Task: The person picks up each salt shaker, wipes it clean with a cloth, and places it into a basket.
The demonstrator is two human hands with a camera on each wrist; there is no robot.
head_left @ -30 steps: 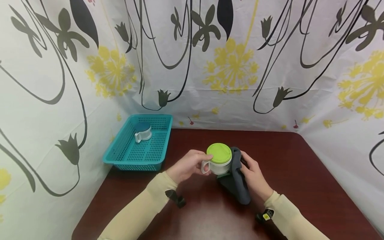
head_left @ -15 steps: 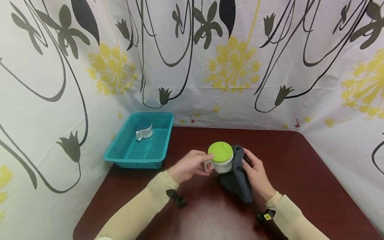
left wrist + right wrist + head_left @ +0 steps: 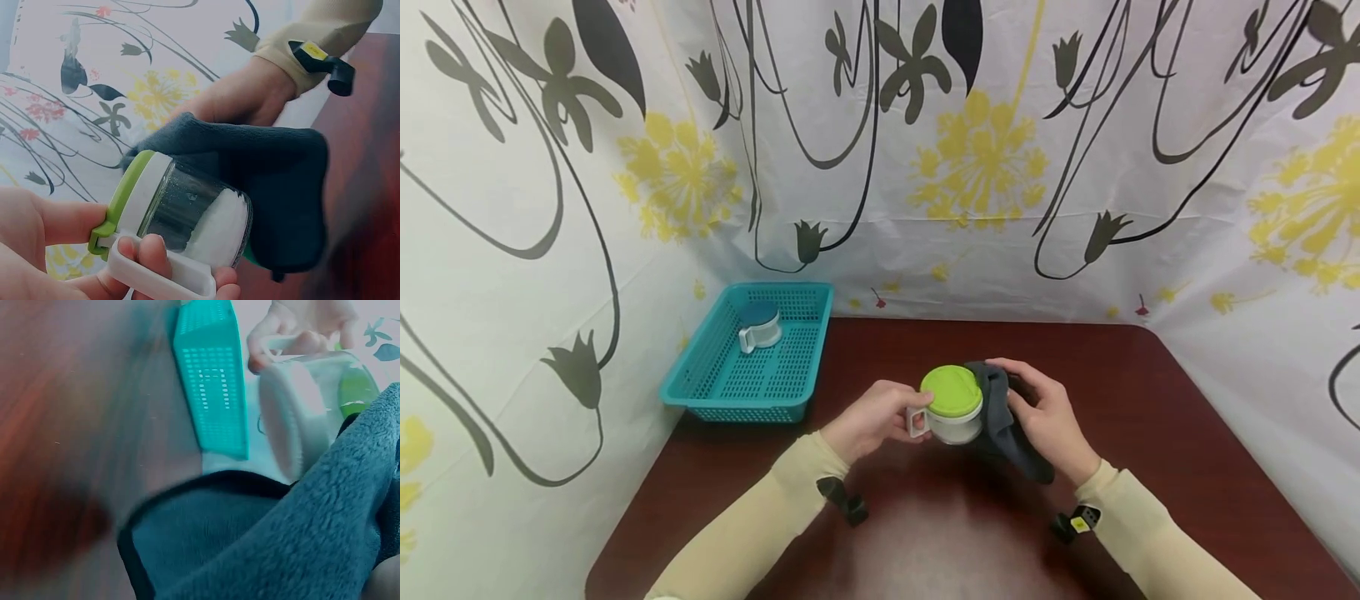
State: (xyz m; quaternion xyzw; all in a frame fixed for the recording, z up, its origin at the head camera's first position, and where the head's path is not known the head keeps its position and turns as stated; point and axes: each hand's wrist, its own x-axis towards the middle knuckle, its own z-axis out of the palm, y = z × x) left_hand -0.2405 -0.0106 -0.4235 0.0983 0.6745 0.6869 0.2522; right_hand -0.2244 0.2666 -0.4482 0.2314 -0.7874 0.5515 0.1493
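I saw the green-lidded jar [image 3: 952, 406] had come up off the table [image 3: 1180, 450] since a second before; my left hand [image 3: 876, 419] pinched its white handle, my right hand [image 3: 1051, 414] curled around the grey cloth [image 3: 1003, 425] pressed against its side.

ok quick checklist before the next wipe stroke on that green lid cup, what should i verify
1. Left hand grips the cup by its white handle: ok.
2. Green lid seated on the cup: ok, no gap shows.
3. Right hand holds the grey cloth against the cup's side: ok.
4. Cup clear of the table: ok, the left wrist view shows it lifted and tilted.
5. Glass wall clean: cannot tell.
6. Teal basket with the blue-lid cup stands apart from both hands: ok.
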